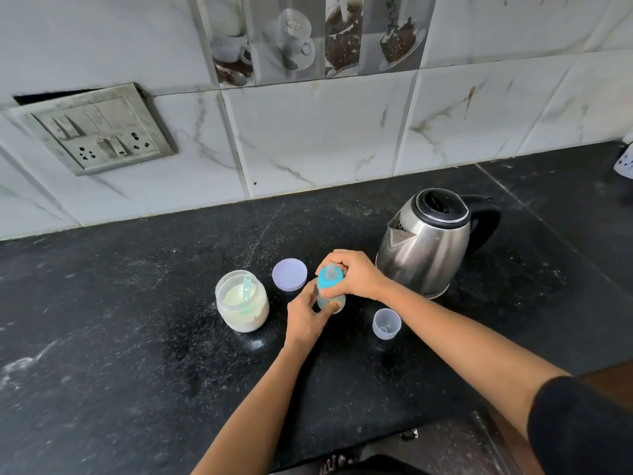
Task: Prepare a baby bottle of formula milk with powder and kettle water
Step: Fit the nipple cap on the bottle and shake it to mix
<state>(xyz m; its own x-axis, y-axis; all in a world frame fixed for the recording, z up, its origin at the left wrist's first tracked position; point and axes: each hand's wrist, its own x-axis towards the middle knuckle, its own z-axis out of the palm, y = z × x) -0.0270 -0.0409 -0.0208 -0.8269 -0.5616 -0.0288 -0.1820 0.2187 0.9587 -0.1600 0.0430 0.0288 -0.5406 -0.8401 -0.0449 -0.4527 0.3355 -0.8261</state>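
Head view, centre frame: the baby bottle (327, 285) is held upright over the dark tabletop (137, 320) between open powder jar (241, 305) and kettle (428, 245), left hand (305, 318) curling its fingers round the base, right hand (356, 274) pinching the blue teat collar, seemingly the closing twist, with shaking and capping left.

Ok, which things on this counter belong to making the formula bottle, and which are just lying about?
For the job: baby bottle, gripped by left hand and right hand; open powder jar with scoop inside; purple jar lid; kettle; clear bottle cap.
Just there: wall socket panel; white perforated container at the right edge.
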